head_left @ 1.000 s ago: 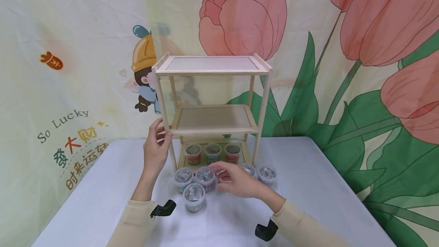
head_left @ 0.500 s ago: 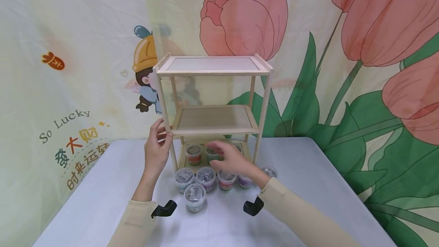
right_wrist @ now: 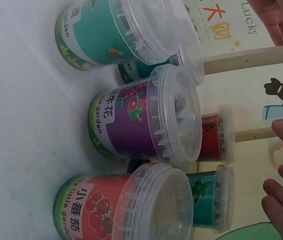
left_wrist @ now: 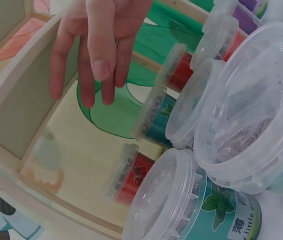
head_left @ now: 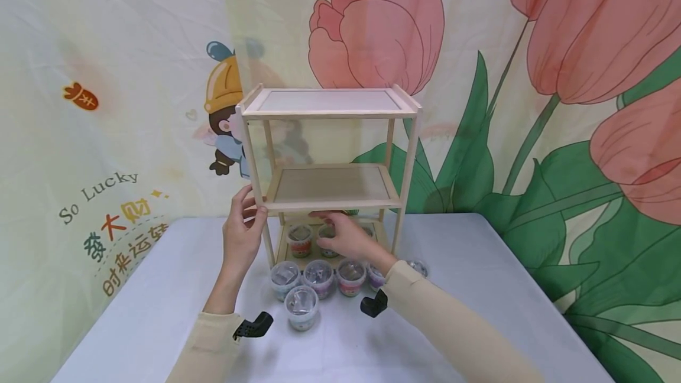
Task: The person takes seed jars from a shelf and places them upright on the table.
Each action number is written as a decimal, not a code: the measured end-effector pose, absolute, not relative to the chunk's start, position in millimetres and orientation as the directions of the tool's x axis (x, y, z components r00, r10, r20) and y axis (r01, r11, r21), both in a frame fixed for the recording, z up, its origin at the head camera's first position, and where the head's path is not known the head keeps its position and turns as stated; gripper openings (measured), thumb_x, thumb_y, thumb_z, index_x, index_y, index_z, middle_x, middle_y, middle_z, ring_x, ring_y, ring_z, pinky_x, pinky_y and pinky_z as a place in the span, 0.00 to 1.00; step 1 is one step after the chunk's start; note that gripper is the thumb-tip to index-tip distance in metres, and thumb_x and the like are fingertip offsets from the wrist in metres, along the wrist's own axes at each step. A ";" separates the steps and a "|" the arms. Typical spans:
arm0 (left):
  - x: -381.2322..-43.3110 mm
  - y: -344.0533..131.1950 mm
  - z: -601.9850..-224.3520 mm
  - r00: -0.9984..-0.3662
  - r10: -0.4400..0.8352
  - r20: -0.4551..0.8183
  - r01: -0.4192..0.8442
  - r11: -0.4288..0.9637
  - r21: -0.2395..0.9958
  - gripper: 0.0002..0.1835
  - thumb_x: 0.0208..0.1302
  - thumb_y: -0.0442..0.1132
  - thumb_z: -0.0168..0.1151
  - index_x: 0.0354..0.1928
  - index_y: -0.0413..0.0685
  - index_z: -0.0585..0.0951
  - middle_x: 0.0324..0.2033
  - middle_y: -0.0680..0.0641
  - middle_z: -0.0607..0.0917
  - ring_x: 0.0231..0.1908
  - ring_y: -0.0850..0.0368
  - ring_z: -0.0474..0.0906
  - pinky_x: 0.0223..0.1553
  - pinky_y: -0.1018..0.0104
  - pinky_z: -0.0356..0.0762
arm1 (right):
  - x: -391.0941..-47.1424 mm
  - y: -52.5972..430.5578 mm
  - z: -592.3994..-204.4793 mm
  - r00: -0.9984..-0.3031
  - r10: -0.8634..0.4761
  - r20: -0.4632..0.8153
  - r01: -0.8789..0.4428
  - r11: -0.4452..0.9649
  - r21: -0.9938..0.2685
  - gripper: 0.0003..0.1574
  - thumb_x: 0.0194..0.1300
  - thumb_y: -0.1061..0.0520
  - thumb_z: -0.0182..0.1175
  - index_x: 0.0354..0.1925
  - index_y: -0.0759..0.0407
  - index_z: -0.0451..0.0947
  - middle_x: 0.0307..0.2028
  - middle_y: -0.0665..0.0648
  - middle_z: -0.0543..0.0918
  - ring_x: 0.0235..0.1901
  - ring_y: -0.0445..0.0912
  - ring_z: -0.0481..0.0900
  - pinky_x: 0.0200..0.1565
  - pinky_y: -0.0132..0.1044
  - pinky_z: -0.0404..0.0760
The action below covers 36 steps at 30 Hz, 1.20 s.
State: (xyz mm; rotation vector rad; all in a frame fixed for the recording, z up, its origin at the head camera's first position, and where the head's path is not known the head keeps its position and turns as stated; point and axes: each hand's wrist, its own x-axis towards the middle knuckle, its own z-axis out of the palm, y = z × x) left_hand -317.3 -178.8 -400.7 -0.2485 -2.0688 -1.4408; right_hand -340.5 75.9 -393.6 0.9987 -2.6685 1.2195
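A three-tier wooden rack (head_left: 332,204) stands on the table. My left hand (head_left: 242,229) holds its left front post at the middle tier, thumb in front. Over the bottom tier, my right hand (head_left: 348,238) reaches in with fingers spread and nothing between them. Below it sit lidded plastic cups: a red one (head_left: 300,242) at the left, a teal one (left_wrist: 156,115) in the middle, another red one (left_wrist: 180,71) mostly hidden by this hand in the head view. In the right wrist view, my right thumb and fingers (right_wrist: 281,200) hang apart from the teal cup.
Before the rack stand several more lidded cups: a teal one (head_left: 301,307) nearest, a purple one (right_wrist: 131,120), a tomato-labelled red one (right_wrist: 96,210), and others partly behind the right sleeve (head_left: 425,306). A printed cloth (head_left: 133,105) hangs behind the table (head_left: 457,253).
My right hand has moved from above the front cups forward and up, into the space over the bottom tier. My left hand has stayed on the post. The cups look unmoved.
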 end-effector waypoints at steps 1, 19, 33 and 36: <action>-317.2 -178.7 -400.6 -0.803 -0.180 0.568 0.470 0.395 0.789 0.30 0.81 0.42 0.58 0.79 0.69 0.66 0.62 0.41 0.82 0.55 0.48 0.81 0.49 0.81 0.74 | -342.6 73.7 -394.4 -0.785 -0.543 0.299 -0.583 0.483 -0.653 0.37 0.68 0.66 0.70 0.73 0.60 0.73 0.72 0.60 0.75 0.70 0.57 0.75 0.71 0.54 0.72; -314.6 -178.3 -398.4 -0.800 -0.181 0.572 0.478 0.385 0.790 0.31 0.79 0.40 0.60 0.79 0.64 0.66 0.61 0.39 0.82 0.54 0.47 0.81 0.48 0.83 0.73 | -373.1 38.6 -405.9 -0.786 -0.603 0.136 -0.571 0.625 -0.532 0.41 0.65 0.59 0.75 0.73 0.53 0.72 0.73 0.60 0.73 0.71 0.53 0.71 0.73 0.48 0.69; -315.9 -178.7 -399.8 -0.801 -0.183 0.570 0.476 0.384 0.791 0.31 0.79 0.41 0.60 0.79 0.65 0.67 0.61 0.40 0.83 0.54 0.46 0.82 0.48 0.83 0.73 | -384.9 21.9 -424.9 -0.811 -0.579 0.087 -0.558 0.720 -0.413 0.40 0.66 0.53 0.76 0.72 0.48 0.72 0.64 0.61 0.77 0.62 0.52 0.77 0.66 0.46 0.76; -315.8 -179.3 -399.6 -0.803 -0.181 0.568 0.476 0.380 0.793 0.31 0.79 0.41 0.60 0.79 0.65 0.66 0.61 0.40 0.82 0.54 0.47 0.81 0.48 0.82 0.73 | -389.1 18.5 -432.8 -0.815 -0.572 0.087 -0.558 0.738 -0.378 0.38 0.67 0.50 0.75 0.71 0.44 0.72 0.63 0.60 0.78 0.61 0.53 0.77 0.65 0.48 0.76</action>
